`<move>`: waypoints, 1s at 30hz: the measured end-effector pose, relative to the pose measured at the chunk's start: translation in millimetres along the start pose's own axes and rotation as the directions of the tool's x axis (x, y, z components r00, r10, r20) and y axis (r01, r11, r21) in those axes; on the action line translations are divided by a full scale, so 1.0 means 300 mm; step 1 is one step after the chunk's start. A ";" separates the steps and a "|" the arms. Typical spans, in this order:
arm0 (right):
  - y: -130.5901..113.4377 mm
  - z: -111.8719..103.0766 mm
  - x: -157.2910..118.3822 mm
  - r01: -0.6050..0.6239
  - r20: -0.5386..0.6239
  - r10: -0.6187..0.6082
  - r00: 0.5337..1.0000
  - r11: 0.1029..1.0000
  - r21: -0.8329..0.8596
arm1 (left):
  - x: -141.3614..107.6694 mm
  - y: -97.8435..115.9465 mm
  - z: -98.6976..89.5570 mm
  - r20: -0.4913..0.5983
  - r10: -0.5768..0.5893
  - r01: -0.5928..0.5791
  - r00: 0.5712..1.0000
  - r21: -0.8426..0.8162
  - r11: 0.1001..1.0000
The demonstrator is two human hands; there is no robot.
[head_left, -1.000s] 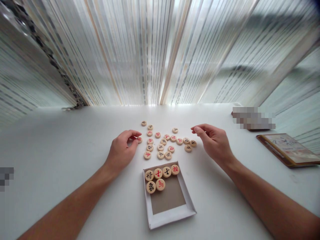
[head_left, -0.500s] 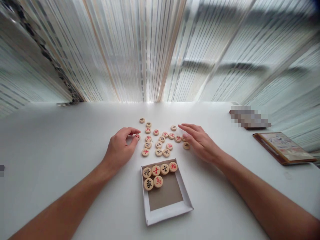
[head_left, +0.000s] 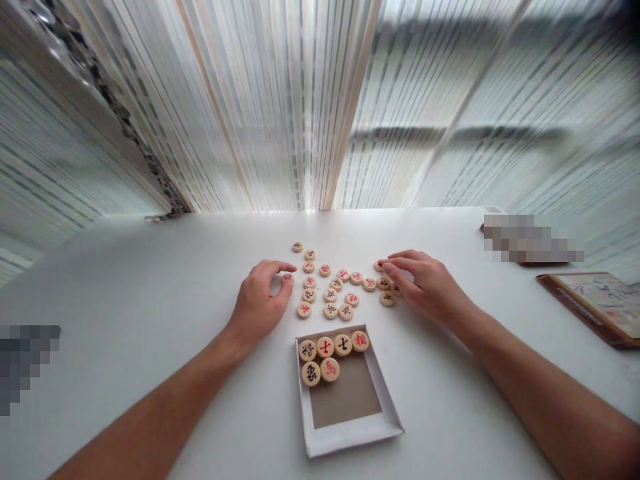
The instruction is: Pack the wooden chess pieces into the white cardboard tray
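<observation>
Round wooden xiangqi pieces with red or black characters lie loosely on the white table. My right hand point(head_left: 425, 280) is closed at the right side of the group, with thumb and index finger on a xiangqi piece point(head_left: 379, 265) at their tips. Several pieces lie under and beside that hand, such as a black-marked piece point(head_left: 387, 299). My left hand point(head_left: 263, 297) rests at the left side with thumb and index finger apart, around a red-marked piece point(head_left: 287, 277) partly hidden by the thumb. Nearer me, a shallow white box point(head_left: 357, 437) holds larger-looking pieces, including a red-marked one point(head_left: 330, 369).
To the right lies a brown-edged box with a printed face point(head_left: 595, 300), and behind it a blurred-out flat object point(head_left: 530, 240). Another blurred dark object point(head_left: 25, 360) is at the left edge. A striped string curtain point(head_left: 280, 107) hangs behind the table point(head_left: 165, 287).
My right hand has closed on a black-marked piece and drawn it rightward, towards the pieces at the right. My left hand stays by the red-marked piece. The view has shifted slightly.
</observation>
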State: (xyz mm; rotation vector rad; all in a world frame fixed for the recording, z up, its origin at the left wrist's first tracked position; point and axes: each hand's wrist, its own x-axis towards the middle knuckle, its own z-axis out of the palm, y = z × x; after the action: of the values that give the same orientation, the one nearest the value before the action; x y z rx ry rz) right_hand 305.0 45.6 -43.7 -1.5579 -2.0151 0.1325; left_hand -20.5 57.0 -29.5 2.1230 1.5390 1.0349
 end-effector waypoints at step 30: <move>0.040 -0.003 0.012 -0.233 -0.062 0.239 0.969 0.969 0.083 | 0.094 -0.063 0.004 -0.056 -0.031 0.030 0.998 -0.009 1.000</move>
State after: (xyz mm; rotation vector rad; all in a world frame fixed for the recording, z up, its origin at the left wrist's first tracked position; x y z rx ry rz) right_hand 315.3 52.3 -46.5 -1.7249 -1.7448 0.2392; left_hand -28.2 89.9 -32.0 2.0751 1.5853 1.0974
